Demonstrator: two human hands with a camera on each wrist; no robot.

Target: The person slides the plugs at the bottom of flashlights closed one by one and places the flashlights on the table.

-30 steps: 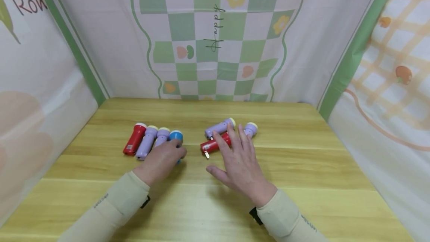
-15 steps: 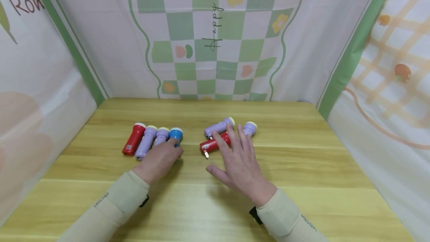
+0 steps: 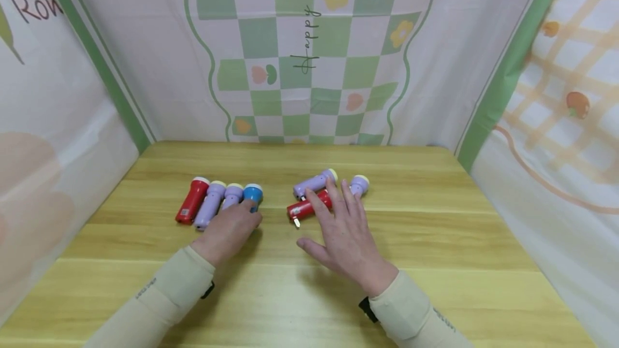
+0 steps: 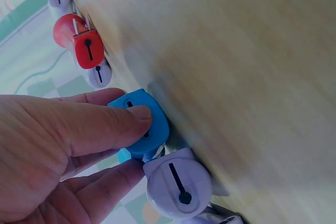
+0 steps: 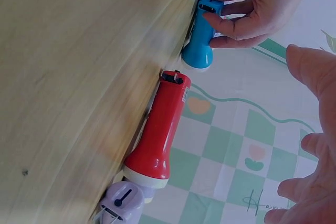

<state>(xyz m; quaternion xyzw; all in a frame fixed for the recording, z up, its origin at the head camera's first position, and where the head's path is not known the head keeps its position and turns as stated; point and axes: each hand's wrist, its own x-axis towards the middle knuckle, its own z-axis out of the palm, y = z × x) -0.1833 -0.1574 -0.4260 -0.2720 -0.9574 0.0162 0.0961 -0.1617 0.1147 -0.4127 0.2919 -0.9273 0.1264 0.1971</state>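
Note:
My left hand (image 3: 231,231) pinches a blue flashlight (image 3: 253,194), thumb on its flat tail end in the left wrist view. It lies at the right end of a side-by-side row with two purple flashlights (image 3: 209,208) and a red flashlight (image 3: 193,201), white and yellow heads facing away from me. My right hand (image 3: 345,235) is spread, fingers straight, over a second red flashlight (image 3: 302,209) whose metal plug prongs (image 3: 297,223) stick out. Beyond it lies a purple flashlight (image 3: 311,183); another purple flashlight (image 3: 359,184) is partly hidden behind my fingers.
Everything lies on a wooden table (image 3: 300,305). A fabric backdrop (image 3: 275,95) with green checks rises at the back edge, and printed cloth walls (image 3: 546,138) close off both sides.
My left hand has pushed the blue flashlight slightly away from me, bringing its head level with the row, then stayed nearly still. The right hand has held its place.

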